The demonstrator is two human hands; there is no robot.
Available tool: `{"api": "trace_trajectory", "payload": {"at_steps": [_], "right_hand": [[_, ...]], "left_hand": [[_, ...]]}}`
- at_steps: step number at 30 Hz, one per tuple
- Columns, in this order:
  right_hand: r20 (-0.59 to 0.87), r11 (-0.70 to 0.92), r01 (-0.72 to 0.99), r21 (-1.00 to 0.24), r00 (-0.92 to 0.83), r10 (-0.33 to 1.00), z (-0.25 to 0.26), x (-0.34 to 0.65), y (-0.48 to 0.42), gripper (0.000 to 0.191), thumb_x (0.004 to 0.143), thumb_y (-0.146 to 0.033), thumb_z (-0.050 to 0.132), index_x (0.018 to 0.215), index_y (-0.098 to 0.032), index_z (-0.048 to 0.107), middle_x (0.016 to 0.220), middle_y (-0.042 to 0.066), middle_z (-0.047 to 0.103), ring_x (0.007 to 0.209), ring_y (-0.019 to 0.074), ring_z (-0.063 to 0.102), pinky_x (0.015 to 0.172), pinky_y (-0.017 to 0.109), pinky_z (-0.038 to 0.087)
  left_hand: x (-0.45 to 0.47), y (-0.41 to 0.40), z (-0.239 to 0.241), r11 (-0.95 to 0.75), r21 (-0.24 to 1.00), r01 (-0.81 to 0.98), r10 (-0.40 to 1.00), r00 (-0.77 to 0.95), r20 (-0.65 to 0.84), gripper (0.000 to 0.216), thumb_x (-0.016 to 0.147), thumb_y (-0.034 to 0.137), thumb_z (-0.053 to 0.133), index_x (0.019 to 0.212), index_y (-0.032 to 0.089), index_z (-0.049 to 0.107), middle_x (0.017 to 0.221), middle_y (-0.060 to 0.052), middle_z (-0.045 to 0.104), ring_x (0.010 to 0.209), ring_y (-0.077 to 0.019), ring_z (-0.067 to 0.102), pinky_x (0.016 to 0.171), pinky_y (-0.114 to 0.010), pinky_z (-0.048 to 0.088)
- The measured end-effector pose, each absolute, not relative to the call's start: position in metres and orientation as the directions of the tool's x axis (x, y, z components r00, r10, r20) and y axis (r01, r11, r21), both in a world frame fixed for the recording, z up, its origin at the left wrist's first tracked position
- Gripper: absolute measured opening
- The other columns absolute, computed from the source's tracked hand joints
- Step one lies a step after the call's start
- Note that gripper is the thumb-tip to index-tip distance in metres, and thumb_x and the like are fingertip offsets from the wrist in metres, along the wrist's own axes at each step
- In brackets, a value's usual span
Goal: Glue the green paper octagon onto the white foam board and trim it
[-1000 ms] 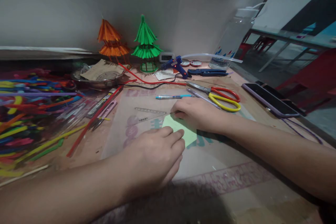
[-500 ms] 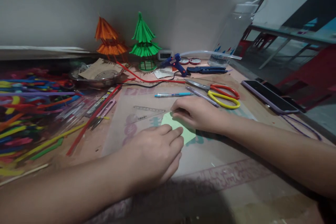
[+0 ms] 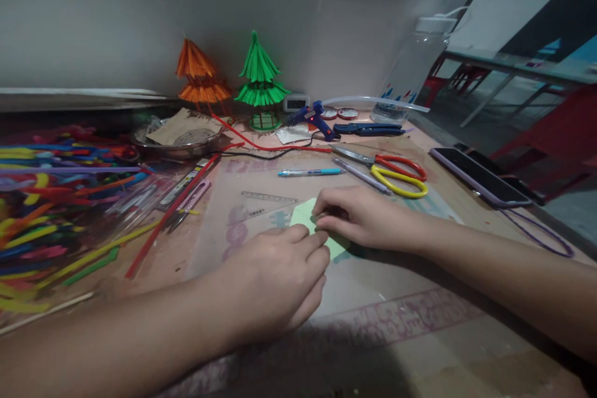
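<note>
On our counter (image 3: 163, 261), paper (image 3: 304, 211) lies mid-frame; our left hand (image 3: 280, 273) curls over it and our right hand (image 3: 357, 214) touches it with bent fingers, but whether either grips it, we cannot tell.

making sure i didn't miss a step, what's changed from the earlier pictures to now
The right hand has moved toward the person, its fingertips now close to the left hand; more of the green paper's far corner shows. The left hand stays over the paper; the scissors and blue pen haven't visibly moved.
</note>
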State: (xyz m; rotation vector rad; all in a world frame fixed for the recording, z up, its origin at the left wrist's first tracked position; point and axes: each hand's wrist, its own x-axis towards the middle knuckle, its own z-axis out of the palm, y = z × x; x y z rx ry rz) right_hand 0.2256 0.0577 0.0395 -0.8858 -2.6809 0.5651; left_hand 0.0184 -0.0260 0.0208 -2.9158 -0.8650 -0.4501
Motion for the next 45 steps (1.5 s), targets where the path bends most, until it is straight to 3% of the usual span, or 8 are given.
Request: {"api": "trace_trajectory", "payload": {"at_steps": [6,10,14,18,23,32,39,45], "right_hand": [[0.238,0.759,0.570,-0.316,-0.726,0.645,0.028,0.221,0.078,0.009,0.094,-0.023,0.058,0.092,-0.020,0.066,0.091,0.007,0.073,0.084,0.0209,0.062,0.075,0.032,0.042],[0.350,0.690,0.543,-0.478,-0.603,0.717,0.022,0.223,0.085,0.010,0.093,-0.027,0.060,0.095,-0.019,0.065,0.088,0.005,0.072,0.077,0.0175,0.061,0.069,0.028,0.042],[0.272,0.641,0.493,-0.588,-0.626,0.731,0.026,0.231,0.077,0.011,0.094,-0.030,0.062,0.094,-0.019,0.066,0.076,-0.001,0.066,0.066,0.0144,0.057,0.062,0.026,0.040],[0.203,0.728,0.476,-0.494,-0.751,0.628,0.026,0.228,0.078,0.011,0.095,-0.028,0.062,0.097,-0.019,0.068,0.085,0.004,0.072,0.075,0.0171,0.062,0.070,0.029,0.044],[0.305,0.747,0.567,-0.345,-0.685,0.661,0.018,0.219,0.090,0.009,0.096,-0.026,0.061,0.097,-0.020,0.068,0.095,0.007,0.074,0.087,0.0205,0.064,0.077,0.031,0.043],[0.281,0.400,0.283,-0.872,-0.380,0.881,0.023,0.230,0.082,0.018,0.094,-0.038,0.059,0.101,-0.023,0.055,0.087,-0.001,0.061,0.058,0.0115,0.056,0.050,0.025,0.044],[0.277,0.445,0.351,-0.824,-0.437,0.856,0.020,0.231,0.082,0.017,0.095,-0.038,0.059,0.101,-0.021,0.058,0.085,-0.001,0.060,0.063,0.0139,0.065,0.057,0.028,0.053],[0.325,0.508,0.376,-0.775,-0.452,0.831,0.018,0.231,0.084,0.015,0.095,-0.036,0.059,0.101,-0.022,0.059,0.082,-0.001,0.062,0.063,0.0144,0.065,0.059,0.029,0.050]], "left_hand": [[0.018,-0.027,0.022,-0.844,0.003,0.536,0.510,0.801,0.314,0.026,0.098,0.025,0.052,0.107,0.010,0.072,0.126,-0.015,0.074,0.104,-0.0299,0.070,0.085,-0.042,0.062],[0.017,-0.028,0.022,-0.841,0.010,0.542,0.515,0.794,0.323,0.027,0.098,0.023,0.051,0.110,0.010,0.072,0.128,-0.015,0.073,0.104,-0.0304,0.070,0.083,-0.043,0.062],[0.017,-0.028,0.020,-0.845,0.008,0.534,0.505,0.795,0.336,0.028,0.098,0.022,0.050,0.110,0.009,0.071,0.127,-0.017,0.073,0.105,-0.0310,0.070,0.084,-0.044,0.062],[0.017,-0.027,0.019,-0.844,0.022,0.536,0.512,0.791,0.335,0.027,0.098,0.023,0.051,0.110,0.009,0.071,0.128,-0.017,0.073,0.106,-0.0313,0.070,0.086,-0.044,0.062],[0.016,-0.026,0.020,-0.844,0.043,0.534,0.517,0.791,0.325,0.027,0.097,0.024,0.052,0.110,0.009,0.071,0.128,-0.016,0.073,0.105,-0.0317,0.070,0.086,-0.045,0.062],[0.010,-0.025,0.014,-0.868,0.058,0.493,0.477,0.797,0.371,0.029,0.103,0.022,0.047,0.125,0.013,0.064,0.139,-0.010,0.069,0.127,-0.0300,0.063,0.105,-0.045,0.055],[0.002,-0.009,0.020,-0.812,-0.012,0.583,0.545,0.766,0.342,0.029,0.101,0.043,0.061,0.111,0.016,0.066,0.106,-0.012,0.073,0.099,-0.0315,0.067,0.082,-0.047,0.058],[-0.003,0.000,0.020,-0.865,-0.070,0.498,0.430,0.805,0.410,0.029,0.109,0.019,0.041,0.117,0.012,0.067,0.112,-0.014,0.074,0.104,-0.0279,0.068,0.090,-0.044,0.056]]}}
